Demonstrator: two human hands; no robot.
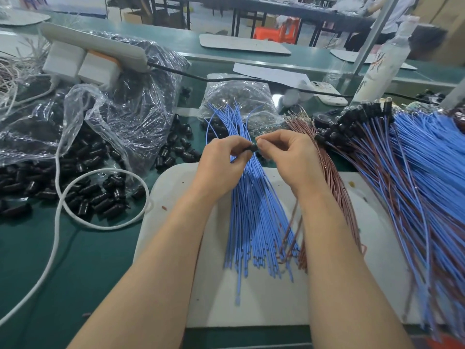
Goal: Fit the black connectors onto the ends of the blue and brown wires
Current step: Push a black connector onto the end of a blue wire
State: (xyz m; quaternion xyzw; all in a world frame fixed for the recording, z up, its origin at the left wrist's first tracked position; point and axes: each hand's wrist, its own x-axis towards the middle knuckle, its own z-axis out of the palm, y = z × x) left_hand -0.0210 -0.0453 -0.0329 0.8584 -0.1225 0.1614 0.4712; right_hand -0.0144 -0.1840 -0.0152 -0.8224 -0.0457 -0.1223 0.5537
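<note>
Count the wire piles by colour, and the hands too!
Blue wire piles: 1
Brown wire piles: 1
Mixed blue-and-brown piles with connectors: 1
Hands: 2, left hand and right hand, pinching one black connector
Total: 5

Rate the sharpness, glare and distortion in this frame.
Head view: hands and blue wires fairly sharp; bottle at upper right smeared; white glare on the plastic bag; wide-angle bending at the edges; even light, soft shadows.
</note>
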